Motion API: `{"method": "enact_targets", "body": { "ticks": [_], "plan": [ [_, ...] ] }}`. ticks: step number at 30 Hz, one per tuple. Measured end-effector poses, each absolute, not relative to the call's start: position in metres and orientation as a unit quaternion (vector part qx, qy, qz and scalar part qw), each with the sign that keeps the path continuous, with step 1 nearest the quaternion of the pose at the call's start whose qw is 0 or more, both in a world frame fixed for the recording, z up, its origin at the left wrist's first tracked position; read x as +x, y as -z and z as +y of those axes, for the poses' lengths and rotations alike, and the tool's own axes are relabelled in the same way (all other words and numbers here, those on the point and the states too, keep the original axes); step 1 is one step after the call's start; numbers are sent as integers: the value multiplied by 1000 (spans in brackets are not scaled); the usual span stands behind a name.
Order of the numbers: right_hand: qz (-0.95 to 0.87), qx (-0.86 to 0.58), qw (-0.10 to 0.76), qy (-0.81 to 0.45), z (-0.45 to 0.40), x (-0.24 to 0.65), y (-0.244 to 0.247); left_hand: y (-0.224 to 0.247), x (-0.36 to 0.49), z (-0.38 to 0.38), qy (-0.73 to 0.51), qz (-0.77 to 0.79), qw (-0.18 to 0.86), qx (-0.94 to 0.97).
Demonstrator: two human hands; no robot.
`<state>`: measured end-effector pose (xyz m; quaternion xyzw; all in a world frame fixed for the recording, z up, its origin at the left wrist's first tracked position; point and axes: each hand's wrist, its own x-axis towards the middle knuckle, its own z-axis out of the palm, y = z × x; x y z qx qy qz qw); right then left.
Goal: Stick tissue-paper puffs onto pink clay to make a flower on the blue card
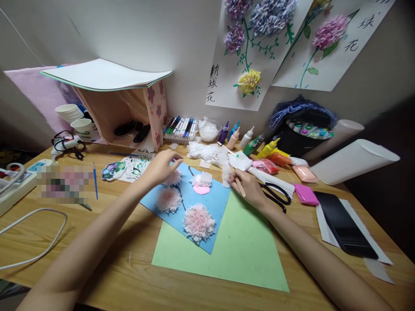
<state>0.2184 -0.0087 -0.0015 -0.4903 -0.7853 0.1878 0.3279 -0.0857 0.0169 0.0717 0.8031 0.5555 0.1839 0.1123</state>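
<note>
A blue sheet [191, 235] lies at an angle over a green sheet [246, 259]. It carries fluffy pink-and-white paper flowers [199, 222] and dark painted stems. Near its upper edge, a pink patch of clay [201, 189] has white tissue pieces [202, 179] along its top. My left hand [162, 167] hovers by the upper left flower, fingers slightly apart and nothing seen in them. At the sheet's right corner, my right hand [248, 188] grips a wooden craft stick [240, 187]. A white tissue square [226, 176] is at its fingertips; whether they pinch it is unclear.
Tissue scraps [207, 152], paint bottles [247, 137] and markers [181, 127] line the back. Black-handled scissors [277, 194], a pink clay packet [306, 195] and a phone [346, 224] lie right. A paint-smeared palette [134, 167] and blue brush [95, 181] are left.
</note>
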Motion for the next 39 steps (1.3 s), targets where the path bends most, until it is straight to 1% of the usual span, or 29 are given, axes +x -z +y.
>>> {"method": "enact_targets", "body": {
  "ticks": [1, 4, 6, 9, 12, 14, 17, 20, 22, 25, 27, 29, 32, 34, 39],
  "plan": [
    [-778, -499, 343, -169, -7, 220, 2, -73, -68, 17, -162, 539, 136, 815],
    [-751, -502, 401, -151, -3, 226, -2, -68, -25, 24, -88, 545, 150, 820],
    [-730, -497, 436, -174, -4, 229, -6, -61, -9, 32, -37, 553, 174, 814],
    [-703, -500, 455, -222, -6, 229, -6, -53, -4, 44, -9, 558, 212, 803],
    [-683, -525, 450, -237, -5, 226, -2, -56, -13, 48, -32, 555, 257, 790],
    [-666, -550, 451, -226, -2, 223, 0, -62, -21, 45, -87, 543, 336, 765],
    [-648, -548, 491, -197, -3, 216, -2, -70, -31, 32, -141, 494, 445, 734],
    [-644, -502, 543, -196, -13, 207, -4, -70, -31, 13, -112, 447, 491, 739],
    [-655, -459, 560, -214, -24, 202, -2, -66, -26, 2, -91, 458, 478, 743],
    [-697, -378, 560, -240, -40, 198, 8, -57, -14, -9, -85, 512, 375, 768],
    [-739, -326, 537, -242, -46, 197, 13, -52, -7, -13, -80, 541, 306, 780],
    [-786, -292, 495, -229, -48, 197, 14, -49, -3, -14, -72, 557, 257, 786],
    [-835, -292, 417, -209, -46, 197, 10, -45, 0, -15, -74, 563, 202, 798],
    [-847, -309, 380, -205, -44, 195, 6, -43, 0, -15, -78, 562, 179, 804],
    [-851, -338, 347, -204, -41, 191, 6, -39, -1, -14, -80, 556, 145, 815]
  ]
}}
